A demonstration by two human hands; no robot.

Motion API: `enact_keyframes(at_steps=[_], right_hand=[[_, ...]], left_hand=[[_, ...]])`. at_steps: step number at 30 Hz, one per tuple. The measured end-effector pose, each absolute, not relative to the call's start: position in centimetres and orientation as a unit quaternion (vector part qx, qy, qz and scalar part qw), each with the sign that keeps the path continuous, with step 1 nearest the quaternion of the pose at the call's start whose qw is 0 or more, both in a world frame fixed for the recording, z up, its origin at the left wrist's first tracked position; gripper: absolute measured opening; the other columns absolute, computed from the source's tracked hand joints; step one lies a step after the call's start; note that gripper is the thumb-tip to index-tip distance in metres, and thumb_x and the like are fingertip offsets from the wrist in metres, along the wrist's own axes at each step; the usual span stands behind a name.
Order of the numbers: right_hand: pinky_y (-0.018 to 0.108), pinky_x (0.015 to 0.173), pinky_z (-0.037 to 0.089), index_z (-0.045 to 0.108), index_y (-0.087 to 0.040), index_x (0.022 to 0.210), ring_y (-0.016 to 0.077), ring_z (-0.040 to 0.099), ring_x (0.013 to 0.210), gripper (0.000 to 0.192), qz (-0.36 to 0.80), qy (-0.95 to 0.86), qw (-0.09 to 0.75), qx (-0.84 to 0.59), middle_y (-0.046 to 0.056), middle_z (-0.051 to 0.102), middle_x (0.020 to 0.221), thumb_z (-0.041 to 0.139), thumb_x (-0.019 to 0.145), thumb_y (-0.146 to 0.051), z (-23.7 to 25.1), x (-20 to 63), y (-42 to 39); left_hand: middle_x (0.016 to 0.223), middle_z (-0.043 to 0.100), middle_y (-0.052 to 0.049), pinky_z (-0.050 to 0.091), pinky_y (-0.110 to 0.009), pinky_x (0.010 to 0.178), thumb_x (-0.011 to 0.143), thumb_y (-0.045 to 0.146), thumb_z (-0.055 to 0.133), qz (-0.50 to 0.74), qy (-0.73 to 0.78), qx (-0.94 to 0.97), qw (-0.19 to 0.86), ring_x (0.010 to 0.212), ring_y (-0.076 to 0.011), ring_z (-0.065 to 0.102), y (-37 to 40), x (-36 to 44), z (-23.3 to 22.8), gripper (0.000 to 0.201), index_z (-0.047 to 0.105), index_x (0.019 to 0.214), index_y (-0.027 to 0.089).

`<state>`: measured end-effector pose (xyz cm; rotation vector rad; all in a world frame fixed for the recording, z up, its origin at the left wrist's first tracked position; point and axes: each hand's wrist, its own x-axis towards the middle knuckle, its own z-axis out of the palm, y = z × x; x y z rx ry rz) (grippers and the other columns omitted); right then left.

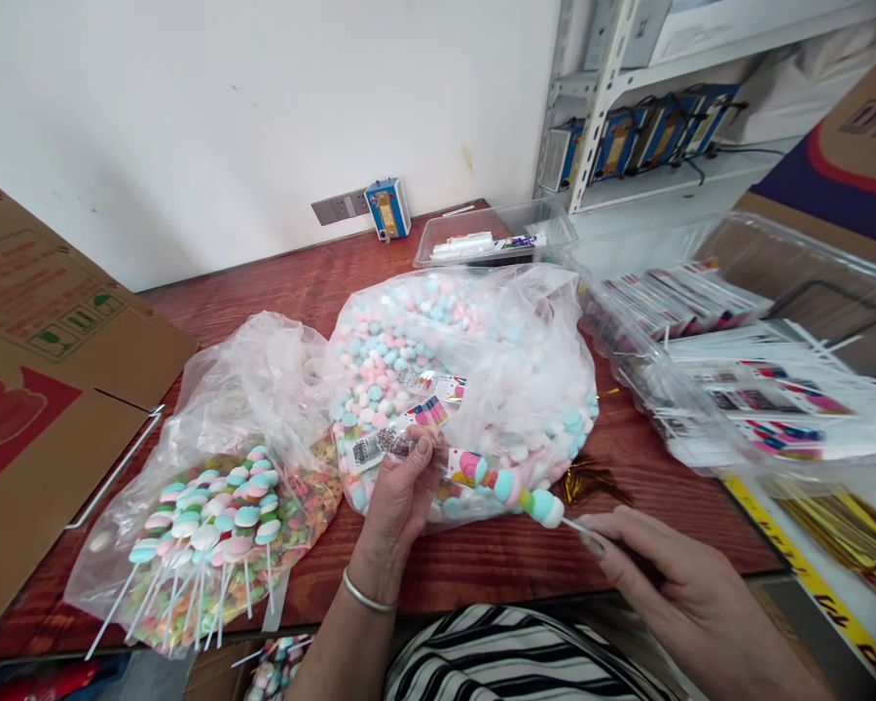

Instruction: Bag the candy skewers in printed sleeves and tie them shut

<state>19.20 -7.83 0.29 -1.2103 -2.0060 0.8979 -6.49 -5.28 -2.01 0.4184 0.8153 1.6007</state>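
My right hand (672,574) pinches the white stick of a marshmallow skewer (520,492). Pale blue, pink, white and green pieces are threaded along it. Its far end meets a clear printed wrapper (461,464), which my left hand (409,477) grips between thumb and fingers. How far the tip sits inside the wrapper I cannot tell. More printed wrappers (429,411) lie just beyond my left hand, on a big clear bag of loose marshmallows (380,389). To the left, several finished skewers (215,516) rest on a second plastic bag (252,355) that holds small colourful gummies (321,492).
Clear bins at the right hold white sticks (766,350) and printed wrappers (781,399). Gold twist ties (847,531) lie at the lower right, others (591,484) on the wooden table (263,273). Cardboard boxes (65,370) flank the table. A blue device (388,209) stands by the wall.
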Motion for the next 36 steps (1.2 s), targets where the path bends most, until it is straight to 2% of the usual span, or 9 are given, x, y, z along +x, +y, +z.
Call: enact_keyframes(at_steps=[2, 4, 8, 13, 20, 26, 30, 33, 36], right_hand=[[0.024, 0.063, 0.051, 0.071, -0.023, 0.086, 0.0183, 0.065, 0.073, 0.023, 0.443, -0.706, 0.299, -0.465, 0.004, 0.069, 0.080, 0.056, 0.091, -0.041, -0.3, 18.5, -8.4], [0.022, 0.052, 0.045, 0.069, -0.022, 0.087, 0.0142, 0.056, 0.059, 0.029, 0.568, -0.612, 0.283, -0.472, 0.001, 0.061, 0.067, 0.056, 0.090, -0.048, -1.2, 17.6, -9.1], [0.019, 0.036, 0.013, 0.062, -0.021, 0.090, 0.0054, 0.014, 0.040, 0.039, 0.774, -0.351, 0.275, -0.450, -0.012, 0.024, 0.050, 0.060, 0.084, -0.059, -2.7, 15.7, -10.7], [0.018, 0.034, 0.012, 0.060, -0.020, 0.083, 0.0034, 0.008, 0.038, 0.034, 0.862, -0.191, 0.273, -0.381, -0.013, 0.020, 0.049, 0.063, 0.084, -0.054, -2.8, 14.3, -11.2], [0.018, 0.040, 0.016, 0.054, -0.020, 0.078, 0.0049, 0.019, 0.042, 0.034, 0.764, -0.359, 0.310, -0.437, -0.011, 0.031, 0.050, 0.060, 0.088, -0.052, -3.8, 14.1, -11.1], [0.024, 0.054, 0.040, 0.060, -0.021, 0.078, 0.0129, 0.051, 0.055, 0.021, 0.480, -0.629, 0.337, -0.510, -0.001, 0.057, 0.062, 0.054, 0.092, -0.036, -3.5, 14.1, -10.4], [0.026, 0.065, 0.045, 0.064, -0.022, 0.086, 0.0161, 0.062, 0.065, 0.011, 0.330, -0.715, 0.361, -0.499, 0.002, 0.069, 0.074, 0.055, 0.090, -0.025, -3.9, 14.2, -10.0], [0.026, 0.063, 0.044, 0.063, -0.021, 0.085, 0.0154, 0.060, 0.064, 0.013, 0.347, -0.713, 0.350, -0.498, 0.002, 0.068, 0.073, 0.054, 0.091, -0.027, -3.6, 14.2, -9.7], [0.023, 0.049, 0.036, 0.056, -0.021, 0.074, 0.0120, 0.048, 0.050, 0.029, 0.492, -0.639, 0.312, -0.502, -0.002, 0.055, 0.058, 0.048, 0.094, -0.039, -2.9, 13.8, -9.3]], left_hand=[[0.087, 0.067, -0.004, 0.053, -0.030, 0.084, 0.070, 0.020, 0.080, 0.697, 0.342, 0.142, 0.613, 0.087, -0.0167, 0.066, -5.0, -6.0, -1.8, 0.020, 0.064, 0.079, 0.013], [0.089, 0.068, -0.003, 0.054, -0.035, 0.087, 0.073, 0.019, 0.078, 0.703, 0.324, 0.095, 0.625, 0.088, -0.0177, 0.067, -4.7, -5.5, -1.4, 0.018, 0.064, 0.081, 0.013], [0.075, 0.060, 0.002, 0.056, -0.029, 0.081, 0.084, 0.014, 0.066, 0.717, 0.289, 0.013, 0.634, 0.068, -0.0075, 0.061, -4.1, -4.4, -0.7, 0.006, 0.061, 0.080, 0.013], [0.070, 0.053, 0.003, 0.055, -0.025, 0.071, 0.090, 0.016, 0.058, 0.731, 0.300, -0.040, 0.612, 0.059, -0.0055, 0.054, -3.5, -3.5, -0.4, 0.013, 0.059, 0.077, 0.013], [0.066, 0.051, 0.004, 0.054, -0.026, 0.070, 0.091, 0.020, 0.058, 0.734, 0.332, -0.064, 0.589, 0.056, -0.0057, 0.052, -3.3, -3.1, -0.6, 0.018, 0.057, 0.074, 0.013], [0.065, 0.052, 0.004, 0.054, -0.026, 0.070, 0.088, 0.022, 0.063, 0.734, 0.341, -0.060, 0.584, 0.057, -0.0059, 0.052, -3.4, -2.4, -0.6, 0.015, 0.057, 0.076, 0.014], [0.066, 0.051, 0.004, 0.054, -0.026, 0.071, 0.086, 0.024, 0.066, 0.730, 0.340, -0.045, 0.591, 0.057, -0.0059, 0.052, -3.4, -2.3, -0.8, 0.013, 0.059, 0.081, 0.015], [0.067, 0.051, 0.004, 0.054, -0.026, 0.071, 0.089, 0.028, 0.062, 0.731, 0.340, -0.048, 0.590, 0.057, -0.0058, 0.051, -3.3, -2.4, -0.9, 0.016, 0.058, 0.080, 0.015], [0.067, 0.050, 0.004, 0.053, -0.025, 0.071, 0.091, 0.027, 0.059, 0.732, 0.330, -0.042, 0.594, 0.057, -0.0061, 0.051, -3.3, -2.5, -1.0, 0.014, 0.059, 0.084, 0.016]])
